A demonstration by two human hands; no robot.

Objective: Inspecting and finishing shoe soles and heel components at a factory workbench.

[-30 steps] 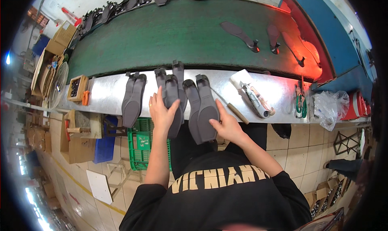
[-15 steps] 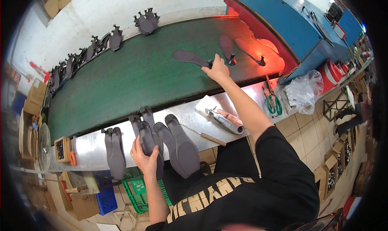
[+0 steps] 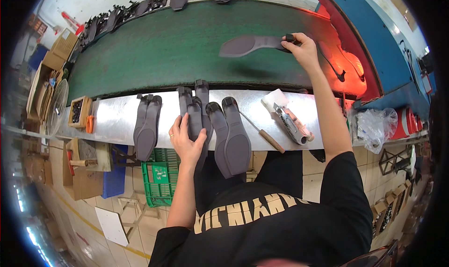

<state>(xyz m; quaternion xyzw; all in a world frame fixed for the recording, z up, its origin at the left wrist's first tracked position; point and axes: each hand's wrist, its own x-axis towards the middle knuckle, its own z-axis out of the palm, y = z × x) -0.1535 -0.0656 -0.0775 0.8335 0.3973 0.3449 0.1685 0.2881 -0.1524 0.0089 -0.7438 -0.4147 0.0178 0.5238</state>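
Note:
My right hand (image 3: 305, 51) pinches a dark grey heeled shoe sole (image 3: 241, 46) by its black heel end, holding it above the green conveyor belt (image 3: 154, 56); its shadow falls on the belt below. At the metal ledge's near edge, my left hand (image 3: 186, 143) has thumb and fingers around a dark sole (image 3: 195, 122) in a small group of soles. Right beside that hand lies an overlapping pair of soles (image 3: 236, 145), toes jutting over the edge. Another pair of soles (image 3: 147, 131) lies to its left. Two more soles (image 3: 333, 63) rest under the red glow at the belt's right.
A wooden-handled tool (image 3: 271, 140) and a utility knife (image 3: 291, 124) lie on the metal ledge (image 3: 114, 122). A blue machine (image 3: 374, 38) with a red curtain stands at the right. Many soles (image 3: 112, 18) line the belt's far edge. A green crate (image 3: 156, 178) sits below.
My right hand has lifted a sole off the belt by its heel. My left hand stays at the group of soles. The view has shifted, so the scene sits differently.

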